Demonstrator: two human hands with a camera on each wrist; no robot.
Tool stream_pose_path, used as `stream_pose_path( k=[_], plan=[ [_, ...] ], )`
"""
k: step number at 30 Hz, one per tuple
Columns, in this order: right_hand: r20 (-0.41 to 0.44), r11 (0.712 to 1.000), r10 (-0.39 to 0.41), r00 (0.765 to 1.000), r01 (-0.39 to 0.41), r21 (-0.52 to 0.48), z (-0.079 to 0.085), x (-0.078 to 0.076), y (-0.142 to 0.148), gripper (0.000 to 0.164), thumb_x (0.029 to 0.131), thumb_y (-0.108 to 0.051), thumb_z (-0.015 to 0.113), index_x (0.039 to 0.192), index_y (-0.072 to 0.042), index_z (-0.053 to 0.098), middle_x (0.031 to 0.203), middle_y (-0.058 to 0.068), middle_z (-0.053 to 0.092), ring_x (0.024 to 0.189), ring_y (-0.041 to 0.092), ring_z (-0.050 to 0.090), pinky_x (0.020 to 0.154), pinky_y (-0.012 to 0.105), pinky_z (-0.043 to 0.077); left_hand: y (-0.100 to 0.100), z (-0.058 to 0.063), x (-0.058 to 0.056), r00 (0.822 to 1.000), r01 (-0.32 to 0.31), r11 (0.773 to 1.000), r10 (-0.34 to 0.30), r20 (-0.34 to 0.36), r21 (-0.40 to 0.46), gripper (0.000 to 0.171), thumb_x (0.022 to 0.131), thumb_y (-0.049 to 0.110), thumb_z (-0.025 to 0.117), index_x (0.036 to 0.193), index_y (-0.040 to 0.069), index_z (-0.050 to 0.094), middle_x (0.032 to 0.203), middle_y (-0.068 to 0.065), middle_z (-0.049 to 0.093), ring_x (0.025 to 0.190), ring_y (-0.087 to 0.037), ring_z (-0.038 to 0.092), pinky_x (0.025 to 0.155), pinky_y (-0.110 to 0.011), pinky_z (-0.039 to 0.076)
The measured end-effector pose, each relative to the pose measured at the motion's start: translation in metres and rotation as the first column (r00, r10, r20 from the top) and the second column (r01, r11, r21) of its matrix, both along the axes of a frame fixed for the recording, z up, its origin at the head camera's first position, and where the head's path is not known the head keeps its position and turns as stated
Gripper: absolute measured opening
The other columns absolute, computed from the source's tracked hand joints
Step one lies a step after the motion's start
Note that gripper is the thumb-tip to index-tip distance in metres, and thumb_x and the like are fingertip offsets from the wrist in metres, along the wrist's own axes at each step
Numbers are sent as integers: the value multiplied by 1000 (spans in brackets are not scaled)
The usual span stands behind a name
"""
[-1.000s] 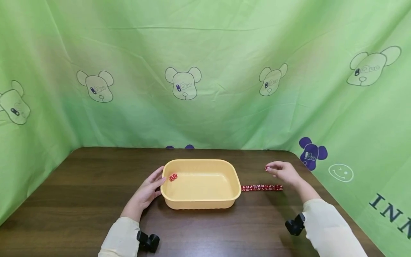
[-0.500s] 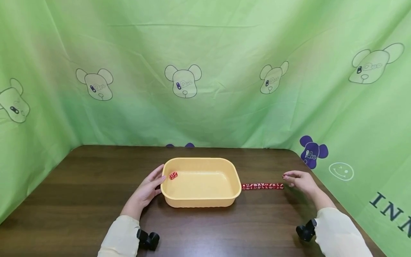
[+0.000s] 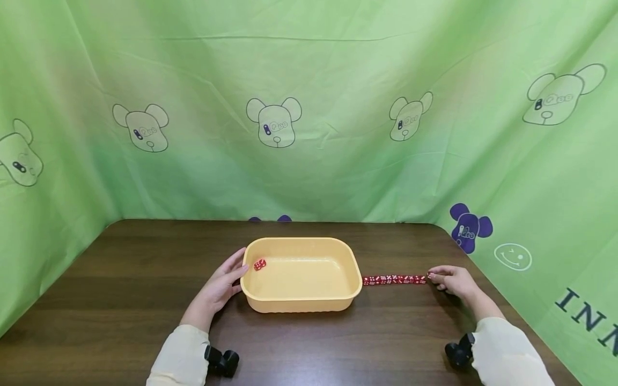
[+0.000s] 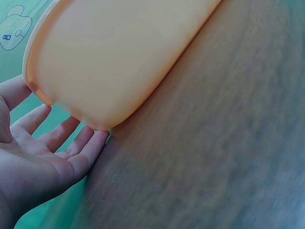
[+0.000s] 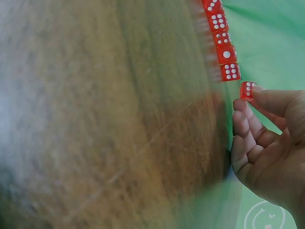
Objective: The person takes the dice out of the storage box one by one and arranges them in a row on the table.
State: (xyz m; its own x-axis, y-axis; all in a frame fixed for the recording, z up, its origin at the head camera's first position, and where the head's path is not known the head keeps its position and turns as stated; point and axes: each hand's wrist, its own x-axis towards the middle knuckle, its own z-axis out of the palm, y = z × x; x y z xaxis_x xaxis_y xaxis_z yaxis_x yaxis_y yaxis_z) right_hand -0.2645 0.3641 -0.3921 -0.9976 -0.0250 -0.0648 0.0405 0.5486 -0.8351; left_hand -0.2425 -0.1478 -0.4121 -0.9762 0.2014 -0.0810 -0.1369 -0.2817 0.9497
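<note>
In the head view, my right hand (image 3: 454, 281) pinches a red die (image 5: 247, 90) between thumb and fingers. That die is at the right end of a row of red dice (image 3: 393, 280), with a small gap between it and the last die in the right wrist view. The row runs right from a yellow plastic basin (image 3: 301, 305). My left hand (image 3: 221, 284) holds the basin's left end, its thumb over the rim and its fingertips (image 4: 101, 136) against the outer wall. Two red dice (image 3: 259, 264) lie inside the basin, near its left end.
The brown wooden table (image 3: 309, 348) carries everything. A green curtain (image 3: 338, 177) printed with bear heads hangs behind it and along both sides. Black wrist cameras (image 3: 222, 362) sit at both cuffs.
My right hand has moved right and then down with its die, from above the row to the row's right end. My left hand and the basin have stayed in place.
</note>
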Motion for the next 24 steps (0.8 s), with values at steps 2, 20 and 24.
stream_pose_path(
  k=[2, 20, 24],
  plan=[
    [3, 1000, 3, 1000, -3, 13, -2, -1, 1, 32, 83, -6, 53, 102, 19, 46, 68, -1, 56, 57, 9, 49, 49, 23, 37, 0, 0, 0, 1000, -2, 1000, 2, -1, 2, 54, 89, 8, 44, 137, 14, 21, 137, -17, 19, 116, -32, 31, 80, -37, 38],
    [-14, 994, 15, 1000, -13, 112, -7, -1, 1, 29, 81, -6, 57, 101, 14, 53, 74, 3, 56, 64, 13, 46, 55, 28, 38, 0, 0, 0, 1000, -1, 1000, 1, -8, -6, 55, 88, 9, 45, 137, 14, 21, 137, -17, 21, 115, -31, 32, 79, -36, 38],
    [-13, 995, 19, 1000, -17, 96, -7, 1, 0, 31, 80, -5, 57, 103, 15, 52, 77, 3, 56, 65, 12, 47, 56, 26, 39, 0, 0, 0, 1000, -2, 1000, 2, -7, -3, 55, 88, 9, 45, 137, 14, 22, 137, -16, 20, 115, -31, 32, 79, -36, 38]
  ],
)
